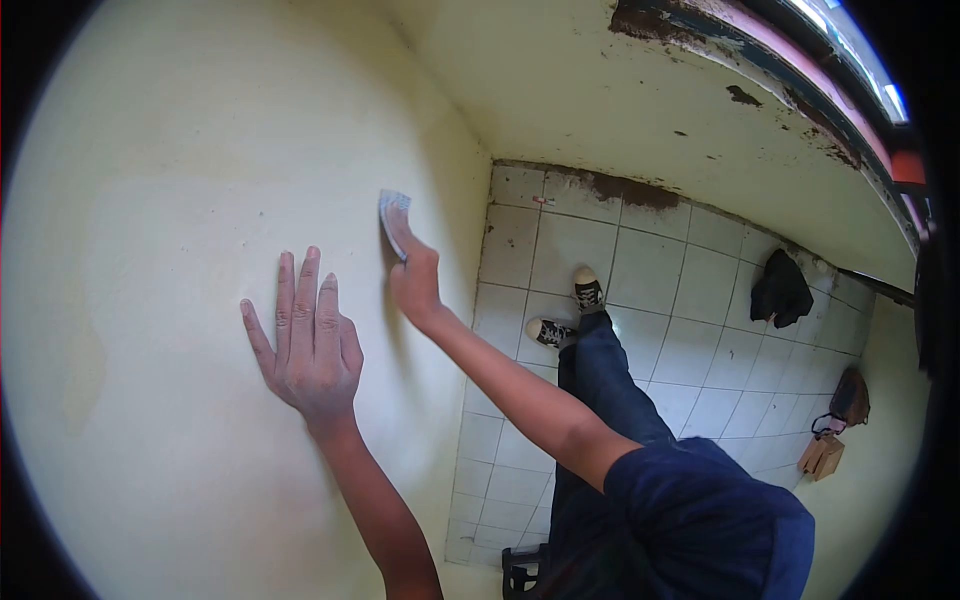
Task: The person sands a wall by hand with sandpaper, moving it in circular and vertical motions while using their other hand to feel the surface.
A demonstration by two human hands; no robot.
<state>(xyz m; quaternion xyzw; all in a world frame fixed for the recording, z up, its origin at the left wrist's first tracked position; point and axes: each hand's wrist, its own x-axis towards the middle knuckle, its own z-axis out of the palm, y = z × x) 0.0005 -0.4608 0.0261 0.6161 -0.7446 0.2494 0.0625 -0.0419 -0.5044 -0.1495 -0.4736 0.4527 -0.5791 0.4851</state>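
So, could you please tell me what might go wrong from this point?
The small grey sheet under the right hand barely covers the fingertips, so they may scrape the wall. The left hand lies flat on the wall close by, so a wide stroke could perhaps graze it. With the head this close to the wall, dust may reach the eyes.

The wall (pixel 180 180) at left looked matt, pale painted plaster. The sheet (pixel 393 205) seemed gritty paper. The floor tiles (pixel 650 290) were glazed, grime-dulled; the upper-right frame (pixel 760 45) had flaking paint.
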